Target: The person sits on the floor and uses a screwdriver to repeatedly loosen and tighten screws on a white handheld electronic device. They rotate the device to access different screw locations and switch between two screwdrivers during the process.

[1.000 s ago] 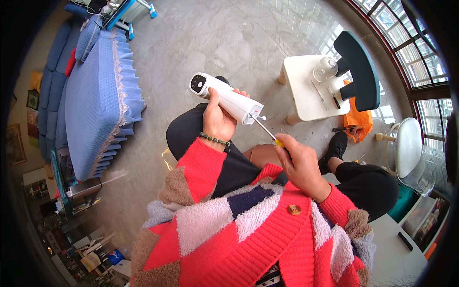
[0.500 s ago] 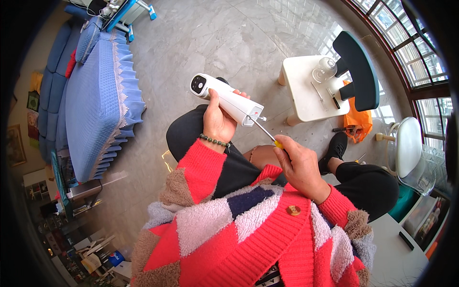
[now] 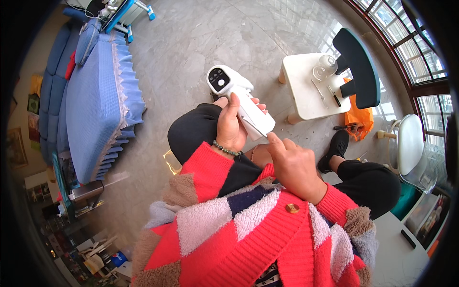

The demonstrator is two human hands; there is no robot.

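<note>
My left hand (image 3: 231,126) is wrapped round the body of a white handheld appliance (image 3: 253,116), thumb on top and fingertips showing at its far side. A black panel (image 3: 219,79) with round buttons sits on the appliance's wider head, which points up and left. My right hand (image 3: 297,166) is closed round a screwdriver (image 3: 258,131); its handle is hidden in the fist. The thin metal shaft slants up and left across the near side of the appliance's lower end. Whether the tip touches the casing, I cannot tell.
Right of the appliance stands a white-seated chair (image 3: 306,83) with a dark backrest, bearing a clear glass vessel (image 3: 324,67) and thin tools. An orange bag (image 3: 358,122) lies behind it. A blue-covered couch (image 3: 93,103) is at the left, a clear-and-white chair (image 3: 409,146) far right.
The appliance has shifted right and turned, its panel facing me more and its bottom end turned away. The screwdriver shaft now lies along the body, and its yellow handle is hidden.
</note>
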